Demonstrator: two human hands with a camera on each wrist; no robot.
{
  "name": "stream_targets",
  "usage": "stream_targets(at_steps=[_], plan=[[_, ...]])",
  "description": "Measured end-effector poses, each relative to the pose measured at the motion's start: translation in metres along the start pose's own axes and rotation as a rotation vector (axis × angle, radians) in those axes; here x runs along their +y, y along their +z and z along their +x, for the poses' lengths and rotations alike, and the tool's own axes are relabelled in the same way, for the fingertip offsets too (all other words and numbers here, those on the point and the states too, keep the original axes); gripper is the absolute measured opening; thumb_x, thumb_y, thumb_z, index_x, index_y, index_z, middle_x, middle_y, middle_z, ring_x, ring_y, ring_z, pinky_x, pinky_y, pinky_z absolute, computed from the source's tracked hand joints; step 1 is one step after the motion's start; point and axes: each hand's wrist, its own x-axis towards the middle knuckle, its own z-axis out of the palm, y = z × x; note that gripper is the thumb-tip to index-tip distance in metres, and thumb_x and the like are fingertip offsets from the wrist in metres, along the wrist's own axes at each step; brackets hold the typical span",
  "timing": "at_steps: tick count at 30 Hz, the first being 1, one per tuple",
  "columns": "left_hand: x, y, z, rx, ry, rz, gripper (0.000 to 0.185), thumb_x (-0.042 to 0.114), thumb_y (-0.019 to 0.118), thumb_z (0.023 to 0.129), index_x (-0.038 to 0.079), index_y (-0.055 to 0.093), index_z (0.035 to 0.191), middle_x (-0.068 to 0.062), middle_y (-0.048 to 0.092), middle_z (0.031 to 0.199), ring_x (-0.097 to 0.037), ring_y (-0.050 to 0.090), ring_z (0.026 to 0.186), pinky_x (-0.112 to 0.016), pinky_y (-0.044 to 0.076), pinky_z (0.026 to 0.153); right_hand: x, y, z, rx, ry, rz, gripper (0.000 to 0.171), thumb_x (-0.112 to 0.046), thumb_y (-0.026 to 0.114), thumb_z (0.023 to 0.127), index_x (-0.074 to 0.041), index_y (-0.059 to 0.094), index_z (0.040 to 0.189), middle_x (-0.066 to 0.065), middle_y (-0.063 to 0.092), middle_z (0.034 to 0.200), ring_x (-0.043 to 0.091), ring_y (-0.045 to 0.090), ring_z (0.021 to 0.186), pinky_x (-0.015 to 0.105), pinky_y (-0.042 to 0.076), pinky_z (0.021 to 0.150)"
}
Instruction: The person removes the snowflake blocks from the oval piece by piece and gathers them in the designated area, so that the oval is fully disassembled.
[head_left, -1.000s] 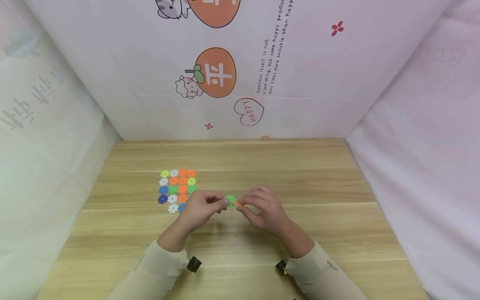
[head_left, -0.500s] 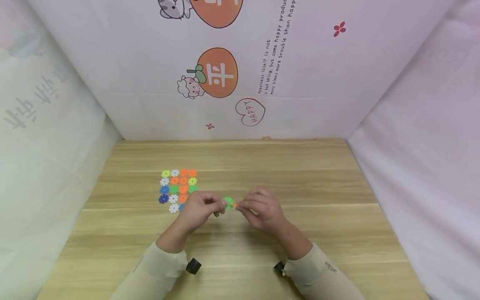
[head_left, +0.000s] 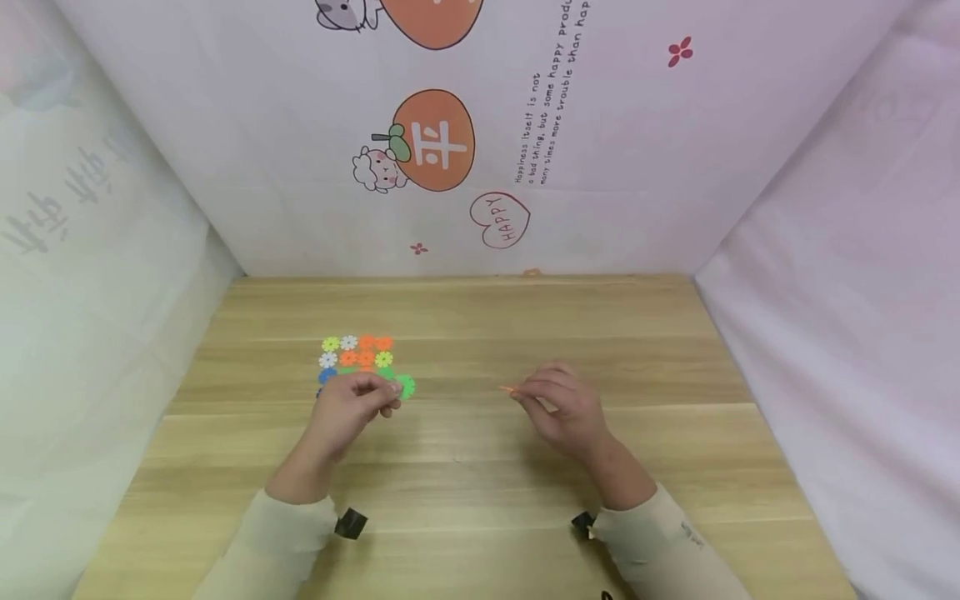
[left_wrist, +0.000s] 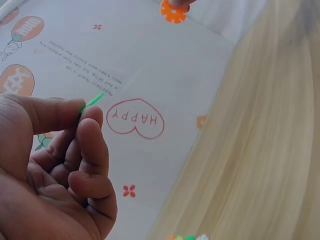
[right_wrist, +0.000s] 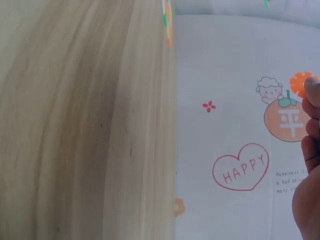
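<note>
Writing on the backdrop (head_left: 600,167) reads clearest: a red-outlined heart (head_left: 500,220) says "HAPPY", and the slanted lines above it begin "Happiness itself is not a bad thing, but some happy produce..."; the rest runs too small to follow. An orange fruit (head_left: 433,140) carries a white character, with a little sheep tucked at its left.

Down on the wooden tabletop (head_left: 480,467), the left hand (head_left: 348,412) pinches a green flower disc (head_left: 405,386) between thumb and fingertips, held just at the near right corner of the disc cluster (head_left: 356,358). That cluster lies flat in rows: yellow, white, orange, blue and green flowers, its near rows hidden behind the left hand. The right hand (head_left: 562,408) is well apart, over the middle of the tabletop, pinching an orange flower disc (head_left: 508,388) edge-on at its fingertips; the right wrist view shows its notched rim plainly. Cream sleeves cover both forearms, each with a small black camera mount at the wrist.
</note>
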Motion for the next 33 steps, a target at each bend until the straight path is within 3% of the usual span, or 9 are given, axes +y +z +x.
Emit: stream_targets(at_steps=[4, 8, 12, 15, 18, 25, 33], plan=[[-0.004, -0.013, -0.001, -0.010, -0.024, 0.025, 0.027, 0.024, 0.076, 0.097, -0.003, 0.073, 0.092, -0.010, 0.074, 0.087, -0.025, 0.068, 0.080, -0.033, 0.058, 0.080, 0.001, 0.002, 0.001, -0.025, 0.023, 0.022, 0.007, -0.004, 0.085, 0.085, -0.005, 0.077, 0.085, 0.004, 0.076, 0.082, 0.024, 0.067, 0.074, 0.036, 0.055, 0.071], [-0.011, -0.022, -0.004, 0.044, -0.015, 0.075, 0.028, 0.026, 0.077, 0.096, -0.001, 0.074, 0.092, -0.012, 0.073, 0.087, -0.038, 0.067, 0.085, -0.039, 0.056, 0.083, 0.000, 0.013, -0.001, -0.068, 0.069, 0.029, 0.006, -0.007, 0.084, 0.086, -0.006, 0.078, 0.088, 0.001, 0.076, 0.084, 0.020, 0.067, 0.075, 0.035, 0.054, 0.069], [-0.021, -0.030, -0.008, 0.097, -0.043, 0.144, 0.030, 0.030, 0.079, 0.094, 0.001, 0.075, 0.097, -0.016, 0.072, 0.094, -0.034, 0.065, 0.091, -0.042, 0.055, 0.086, -0.002, 0.030, -0.004, -0.158, 0.107, 0.016, 0.007, -0.009, 0.084, 0.086, -0.009, 0.079, 0.091, -0.002, 0.076, 0.086, 0.016, 0.068, 0.076, 0.033, 0.053, 0.068], [-0.028, -0.037, -0.010, 0.148, -0.099, 0.189, 0.033, 0.035, 0.081, 0.092, 0.004, 0.075, 0.101, -0.012, 0.072, 0.100, -0.025, 0.065, 0.093, -0.042, 0.056, 0.084, -0.005, 0.044, -0.004, -0.228, 0.123, 0.010, 0.009, -0.008, 0.085, 0.084, -0.010, 0.080, 0.092, -0.003, 0.077, 0.088, 0.016, 0.070, 0.078, 0.033, 0.055, 0.071], [-0.032, -0.045, -0.012, 0.197, -0.132, 0.224, 0.038, 0.038, 0.083, 0.090, 0.005, 0.074, 0.106, -0.008, 0.073, 0.102, -0.026, 0.067, 0.093, -0.041, 0.057, 0.083, -0.010, 0.056, -0.001, -0.291, 0.155, 0.000, 0.009, -0.009, 0.085, 0.085, -0.011, 0.080, 0.093, -0.003, 0.077, 0.089, 0.015, 0.070, 0.081, 0.031, 0.055, 0.072], [-0.041, -0.071, -0.016, 0.267, -0.150, 0.369, 0.044, 0.043, 0.081, 0.090, 0.007, 0.073, 0.114, -0.007, 0.076, 0.104, -0.019, 0.070, 0.089, -0.032, 0.054, 0.075, -0.018, 0.081, 0.009, -0.456, 0.284, -0.019, 0.008, -0.016, 0.080, 0.093, -0.012, 0.082, 0.099, -0.004, 0.078, 0.094, 0.014, 0.069, 0.086, 0.029, 0.055, 0.077], [-0.053, -0.098, -0.021, 0.252, -0.193, 0.489, 0.047, 0.043, 0.076, 0.095, 0.004, 0.071, 0.120, -0.014, 0.073, 0.116, -0.027, 0.067, 0.102, -0.034, 0.053, 0.081, -0.020, 0.112, 0.021, -0.663, 0.497, -0.007, 0.012, -0.018, 0.073, 0.099, -0.014, 0.082, 0.106, -0.005, 0.079, 0.100, 0.010, 0.068, 0.090, 0.027, 0.055, 0.081]])
